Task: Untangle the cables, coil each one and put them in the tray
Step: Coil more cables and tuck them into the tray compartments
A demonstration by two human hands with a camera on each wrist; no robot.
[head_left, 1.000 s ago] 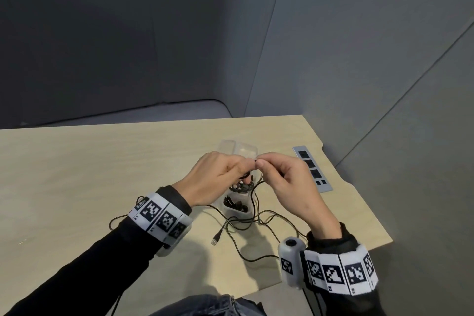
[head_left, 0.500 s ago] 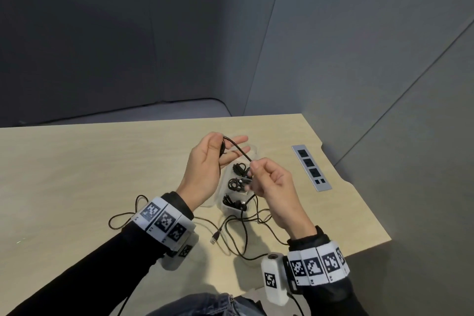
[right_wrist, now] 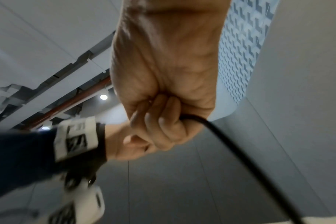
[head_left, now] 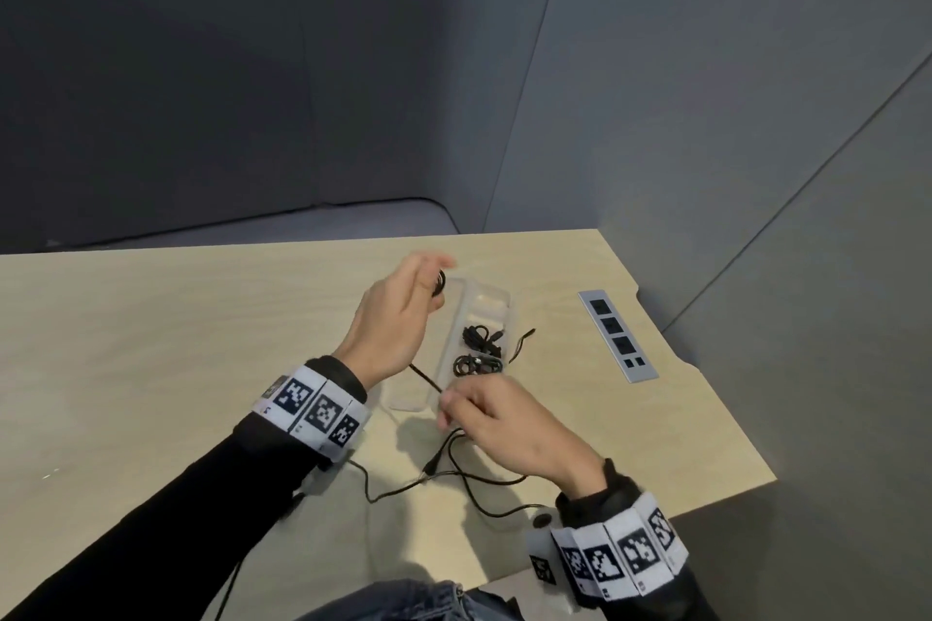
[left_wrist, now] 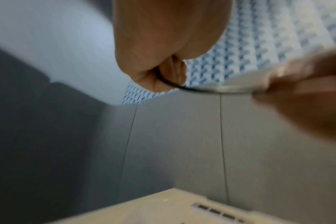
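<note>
1. Presently, a black cable (head_left: 426, 377) is stretched between both hands above the surface (head_left: 151, 318).
2. One end is gripped by the left hand (head_left: 398, 318), fingers curled round it.
3. It is pinched by the right hand (head_left: 499, 424) at the near end of the clear tray (head_left: 456, 298).
4. Two coiled cables (head_left: 479, 350) are held in the tray, well inside the surface's right edge.
</note>
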